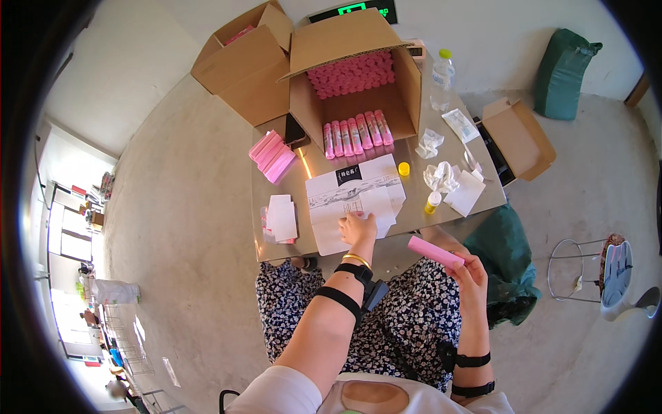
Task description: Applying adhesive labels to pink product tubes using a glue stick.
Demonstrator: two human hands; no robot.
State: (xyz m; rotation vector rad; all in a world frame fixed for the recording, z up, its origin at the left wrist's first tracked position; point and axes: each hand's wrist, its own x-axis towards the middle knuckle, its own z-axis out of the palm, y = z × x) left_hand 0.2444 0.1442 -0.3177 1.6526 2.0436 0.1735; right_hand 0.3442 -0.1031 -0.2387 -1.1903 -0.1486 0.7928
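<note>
My right hand (472,274) grips one end of a narrow pink box (434,252), held in the air past the table's front edge. My left hand (357,230) reaches onto the table, its fingers on a printed white sheet (331,207) and beside the corner of a small white card (379,205). The fingers look slightly bent and apart. Past the sheet, several pink tubes (357,133) lie in a row at the mouth of an open cardboard box (303,103). More pink pieces (352,74) are stacked inside it.
Left on the table (414,217) are pink boxes (272,156) and white cards (281,217). At right stand a glue bottle (433,201), yellow cap (404,169), crumpled tissue (441,177) and water bottle (442,79). A second carton (248,69) stands behind; a stool (614,276) is at far right.
</note>
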